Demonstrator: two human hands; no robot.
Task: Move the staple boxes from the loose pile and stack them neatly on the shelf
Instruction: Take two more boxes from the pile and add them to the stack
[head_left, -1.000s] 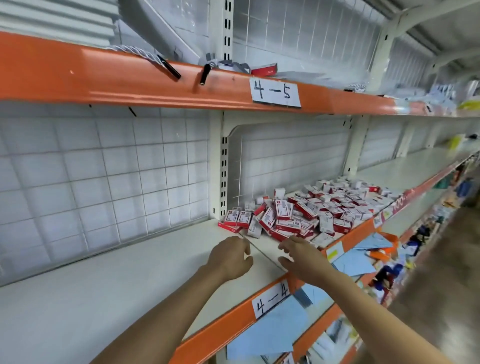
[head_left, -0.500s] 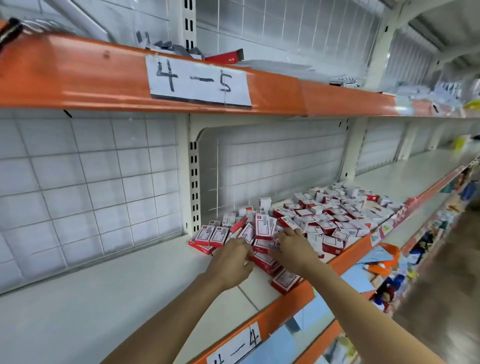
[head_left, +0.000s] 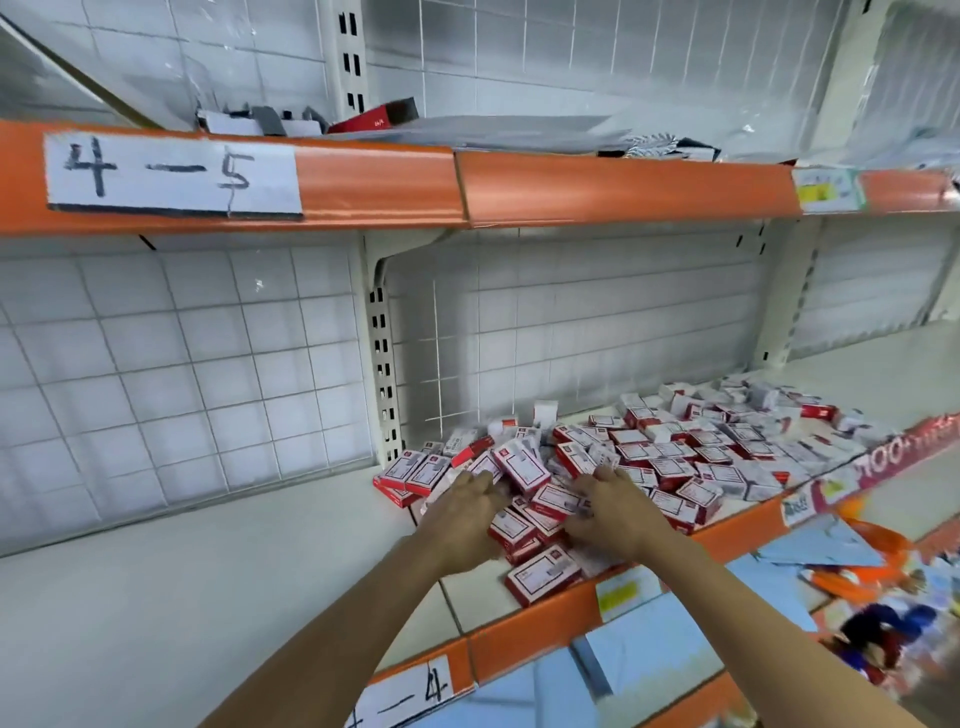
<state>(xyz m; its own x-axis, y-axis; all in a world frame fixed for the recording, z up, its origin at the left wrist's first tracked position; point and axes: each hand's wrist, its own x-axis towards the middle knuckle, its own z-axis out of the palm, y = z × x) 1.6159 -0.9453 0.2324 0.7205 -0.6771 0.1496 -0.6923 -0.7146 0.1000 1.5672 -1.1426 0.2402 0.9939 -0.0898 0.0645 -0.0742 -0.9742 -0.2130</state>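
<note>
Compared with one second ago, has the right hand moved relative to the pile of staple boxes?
Yes. The right hand moved away from the orange shelf edge and now rests on the pile of staple boxes.

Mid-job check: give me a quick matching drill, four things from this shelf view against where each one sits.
Things:
1. left hand
2. right hand
3. label "4-5"
4. single staple box

Places:
A. on the orange rail of the shelf above
B. alone by the front edge, nearest the camera
C. at the near left end of the loose pile
D. on the pile, to the right of the other hand

Pairs: 1-C, 2-D, 3-A, 4-B
</note>
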